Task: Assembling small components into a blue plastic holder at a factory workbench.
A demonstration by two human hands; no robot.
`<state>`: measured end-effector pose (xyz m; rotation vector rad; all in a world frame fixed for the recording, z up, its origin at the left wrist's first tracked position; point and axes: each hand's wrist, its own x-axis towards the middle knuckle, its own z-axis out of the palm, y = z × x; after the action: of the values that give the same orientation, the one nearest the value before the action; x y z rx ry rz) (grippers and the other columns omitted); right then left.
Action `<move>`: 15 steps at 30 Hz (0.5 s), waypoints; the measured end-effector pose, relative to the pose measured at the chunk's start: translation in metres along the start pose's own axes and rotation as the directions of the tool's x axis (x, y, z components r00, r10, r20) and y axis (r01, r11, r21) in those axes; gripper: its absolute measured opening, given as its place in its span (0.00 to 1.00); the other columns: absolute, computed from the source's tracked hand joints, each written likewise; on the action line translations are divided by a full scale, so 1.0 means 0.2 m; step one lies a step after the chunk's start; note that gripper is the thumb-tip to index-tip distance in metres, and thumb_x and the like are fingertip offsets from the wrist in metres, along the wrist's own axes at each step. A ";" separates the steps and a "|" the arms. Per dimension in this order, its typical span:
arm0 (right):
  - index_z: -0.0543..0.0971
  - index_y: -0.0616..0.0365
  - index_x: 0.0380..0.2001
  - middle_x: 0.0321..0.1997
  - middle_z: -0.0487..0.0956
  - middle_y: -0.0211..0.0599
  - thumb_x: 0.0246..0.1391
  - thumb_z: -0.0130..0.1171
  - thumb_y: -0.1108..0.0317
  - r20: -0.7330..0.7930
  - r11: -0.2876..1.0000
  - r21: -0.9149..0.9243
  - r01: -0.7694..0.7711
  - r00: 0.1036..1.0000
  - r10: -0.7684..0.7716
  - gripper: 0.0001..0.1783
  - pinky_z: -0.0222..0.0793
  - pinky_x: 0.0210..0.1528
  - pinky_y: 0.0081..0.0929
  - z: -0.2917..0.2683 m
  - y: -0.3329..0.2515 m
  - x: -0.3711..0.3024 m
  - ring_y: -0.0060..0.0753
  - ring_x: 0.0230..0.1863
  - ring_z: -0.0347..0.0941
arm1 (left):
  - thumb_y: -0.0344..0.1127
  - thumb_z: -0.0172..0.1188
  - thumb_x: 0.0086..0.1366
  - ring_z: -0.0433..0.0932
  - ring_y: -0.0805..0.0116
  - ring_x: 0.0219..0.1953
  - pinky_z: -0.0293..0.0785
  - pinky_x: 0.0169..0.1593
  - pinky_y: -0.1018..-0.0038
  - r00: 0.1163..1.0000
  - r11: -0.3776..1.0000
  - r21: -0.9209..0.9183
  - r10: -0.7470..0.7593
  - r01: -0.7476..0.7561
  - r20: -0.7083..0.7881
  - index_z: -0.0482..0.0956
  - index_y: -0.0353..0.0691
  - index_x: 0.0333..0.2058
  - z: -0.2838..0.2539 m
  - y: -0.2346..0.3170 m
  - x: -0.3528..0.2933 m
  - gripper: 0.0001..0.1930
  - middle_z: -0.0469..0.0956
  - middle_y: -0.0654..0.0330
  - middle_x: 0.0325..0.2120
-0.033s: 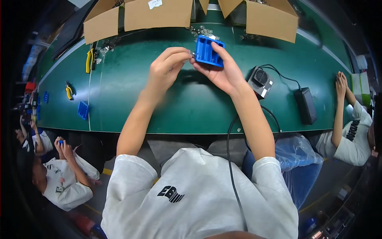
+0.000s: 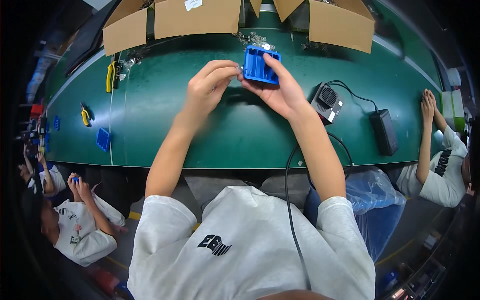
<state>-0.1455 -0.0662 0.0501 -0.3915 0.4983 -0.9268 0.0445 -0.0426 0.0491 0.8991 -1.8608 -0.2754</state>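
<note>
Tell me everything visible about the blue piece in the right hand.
The blue piece is a plastic-looking, roughly rectangular tray with raised walls and dividers forming long compartments. It is held tilted above the green table, open side facing the camera. The right hand grips it, thumb across its face; the left hand is at its left edge, contact unclear.

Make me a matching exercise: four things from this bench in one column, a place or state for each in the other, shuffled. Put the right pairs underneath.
Things
1. Right hand
2. Cardboard boxes
3. Left hand
4. Black box with a round grille

Places and states
A. On the green table, just right of the right forearm
B. Fingertips close together at the left edge of the blue tray
C. Holding the blue tray
D. Along the far side of the table

Right pairs: 1-C; 2-D; 3-B; 4-A
</note>
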 end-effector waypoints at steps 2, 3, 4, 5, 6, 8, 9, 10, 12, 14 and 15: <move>0.65 0.67 0.52 0.46 0.75 0.52 0.61 0.52 0.56 -0.012 0.999 -0.047 0.016 1.000 -0.017 0.25 0.77 0.46 0.36 -0.04 0.02 0.01 0.46 0.44 0.76 | 0.16 0.56 0.55 0.79 0.62 0.40 0.75 0.42 0.74 0.999 1.000 -0.003 -0.022 0.023 0.037 0.78 0.35 0.38 0.01 -0.02 -0.03 0.12 0.78 0.53 0.39; 0.65 0.66 0.51 0.46 0.75 0.50 0.61 0.52 0.56 -0.009 0.995 -0.096 0.034 0.999 -0.035 0.25 0.78 0.44 0.35 -0.04 0.02 0.02 0.45 0.43 0.77 | 0.16 0.56 0.55 0.79 0.62 0.40 0.75 0.42 0.74 0.999 1.000 -0.009 -0.026 0.027 0.033 0.78 0.35 0.38 0.01 -0.02 -0.03 0.12 0.78 0.53 0.39; 0.65 0.66 0.51 0.46 0.75 0.50 0.61 0.52 0.56 -0.013 0.994 -0.101 0.031 0.999 -0.032 0.25 0.78 0.44 0.35 -0.04 0.02 0.02 0.45 0.43 0.77 | 0.18 0.55 0.57 0.78 0.65 0.39 0.74 0.40 0.76 0.991 0.987 -0.094 -0.125 0.128 0.037 0.77 0.35 0.39 0.02 -0.02 -0.03 0.11 0.78 0.55 0.39; 0.66 0.65 0.52 0.45 0.75 0.49 0.60 0.53 0.56 -0.030 0.982 -0.163 0.097 0.994 -0.103 0.25 0.78 0.43 0.35 -0.04 0.02 0.01 0.44 0.43 0.77 | 0.21 0.54 0.60 0.78 0.68 0.38 0.73 0.39 0.78 0.974 0.958 -0.179 -0.219 0.225 0.049 0.77 0.36 0.40 0.02 -0.01 -0.03 0.10 0.78 0.57 0.40; 0.66 0.65 0.52 0.45 0.76 0.48 0.60 0.54 0.56 -0.041 0.960 -0.226 0.163 0.983 -0.176 0.25 0.77 0.42 0.34 -0.03 0.01 0.01 0.44 0.43 0.77 | 0.21 0.54 0.60 0.78 0.68 0.38 0.73 0.39 0.78 0.975 0.957 -0.186 -0.218 0.223 0.044 0.77 0.36 0.40 0.02 -0.01 -0.04 0.10 0.78 0.57 0.40; 0.68 0.64 0.50 0.43 0.76 0.45 0.59 0.54 0.55 -0.041 0.941 -0.270 0.204 0.974 -0.222 0.24 0.78 0.42 0.34 -0.02 0.04 0.02 0.40 0.41 0.78 | 0.29 0.52 0.64 0.75 0.75 0.35 0.69 0.36 0.82 0.825 0.703 -0.471 -0.555 0.532 0.104 0.75 0.36 0.42 0.05 -0.01 -0.03 0.09 0.77 0.61 0.38; 0.69 0.63 0.48 0.41 0.77 0.42 0.59 0.55 0.55 -0.044 0.917 -0.313 0.249 0.960 -0.275 0.23 0.78 0.42 0.33 -0.03 0.03 0.02 0.35 0.39 0.78 | 0.33 0.52 0.66 0.73 0.78 0.32 0.68 0.35 0.82 0.815 0.721 -0.399 -0.562 0.566 0.139 0.75 0.37 0.42 0.05 -0.05 -0.04 0.10 0.75 0.64 0.34; 0.72 0.62 0.47 0.39 0.78 0.38 0.57 0.58 0.53 -0.045 0.914 -0.310 0.261 0.956 -0.288 0.23 0.77 0.42 0.29 -0.04 0.04 0.03 0.30 0.37 0.77 | 0.37 0.53 0.66 0.71 0.79 0.29 0.67 0.33 0.82 0.760 0.670 -0.373 -0.621 0.642 0.192 0.75 0.38 0.41 0.04 -0.08 -0.05 0.11 0.74 0.65 0.31; 0.76 0.60 0.42 0.36 0.77 0.31 0.54 0.61 0.54 -0.006 0.752 -0.570 0.332 0.913 -0.408 0.21 0.71 0.42 0.25 -0.04 0.11 0.08 0.21 0.37 0.70 | 0.40 0.54 0.66 0.68 0.80 0.27 0.64 0.31 0.82 0.683 0.630 -0.272 -0.701 0.728 0.204 0.74 0.37 0.42 -0.04 -0.05 -0.06 0.12 0.72 0.66 0.27; 0.75 0.61 0.40 0.36 0.77 0.32 0.55 0.61 0.57 0.048 0.641 -0.664 0.385 0.878 -0.477 0.18 0.72 0.40 0.25 -0.05 0.09 0.06 0.21 0.36 0.71 | 0.39 0.52 0.67 0.66 0.81 0.26 0.62 0.28 0.84 0.694 0.585 -0.381 -0.655 0.716 0.299 0.73 0.37 0.42 -0.03 -0.13 -0.08 0.12 0.71 0.67 0.26; 0.74 0.62 0.40 0.34 0.78 0.33 0.56 0.60 0.60 0.087 0.707 -0.567 0.423 0.884 -0.458 0.17 0.74 0.35 0.24 -0.02 0.09 0.05 0.20 0.34 0.73 | 0.39 0.52 0.67 0.67 0.81 0.25 0.63 0.27 0.84 0.655 0.512 -0.438 -0.698 0.739 0.290 0.73 0.37 0.42 -0.04 -0.11 -0.09 0.11 0.72 0.65 0.27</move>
<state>-0.1301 -0.0652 0.0343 -1.0781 0.7625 -1.2506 0.0647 -0.0449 0.0281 1.2336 -1.2391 -1.3035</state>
